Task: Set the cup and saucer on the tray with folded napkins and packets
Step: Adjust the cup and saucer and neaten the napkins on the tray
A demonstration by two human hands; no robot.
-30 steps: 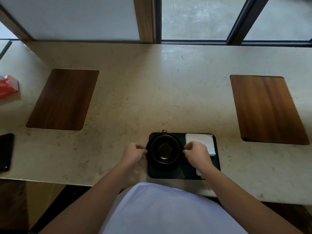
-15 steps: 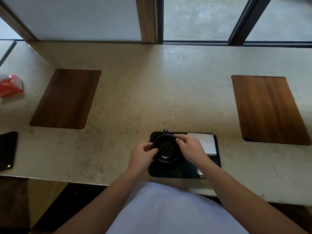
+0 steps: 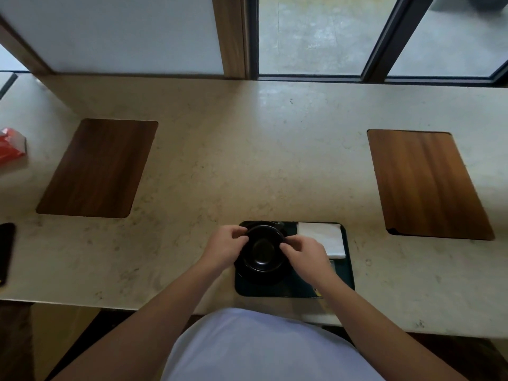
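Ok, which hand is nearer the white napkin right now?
Right. The right hand grips the cup's right rim, directly beside the napkin. The left hand holds the cup's far left side, with the cup between it and the napkin.

No readable text, label, brand or number anywhere; red packet (image 3: 11, 145) at counter's left edge too blurred.
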